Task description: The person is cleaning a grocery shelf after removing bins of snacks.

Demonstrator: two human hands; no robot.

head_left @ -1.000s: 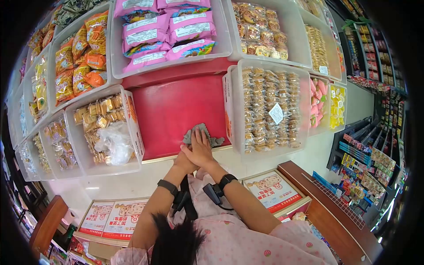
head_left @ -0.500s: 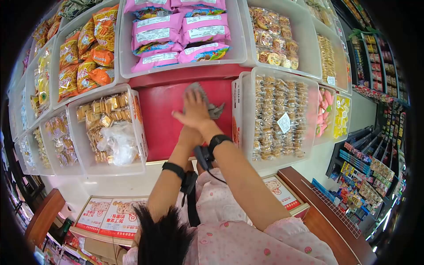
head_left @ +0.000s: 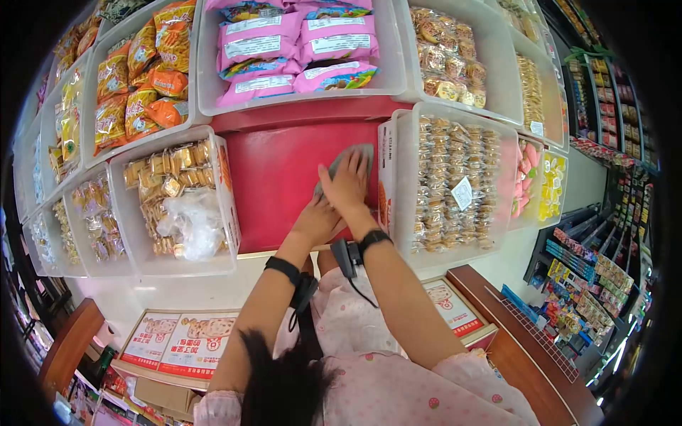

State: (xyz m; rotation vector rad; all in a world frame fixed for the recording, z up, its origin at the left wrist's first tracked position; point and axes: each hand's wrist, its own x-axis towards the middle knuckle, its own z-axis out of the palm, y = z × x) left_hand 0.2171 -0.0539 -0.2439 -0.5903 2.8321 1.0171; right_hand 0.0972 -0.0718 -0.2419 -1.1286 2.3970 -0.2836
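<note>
Red surface [head_left: 277, 177]: 2 hands [head_left: 346, 190], 1 cloth [head_left: 364, 151]

Bright light spreading evenly around right hand [head_left: 346, 188]. Red surface [head_left: 273, 170] left of hand glowing softly. Clear wrappers [head_left: 444, 184] right of hand shining white in spots. Far right of hand, shelves [head_left: 608, 110] bending, looking fuzzy. Black rim [head_left: 18, 397] curving around everything.

Can slide from the right hand [head_left: 348, 186] toward nine o'clock across bare red surface [head_left: 273, 174] as far as the biscuit bin [head_left: 226, 192]. Also runs open briefly toward twelve, then meets the pink-packet bin [head_left: 391, 64]. Is blocked just beside, at three, by the brown-snack bin [head_left: 406, 192]; at seven, by the left hand [head_left: 317, 221].
</note>
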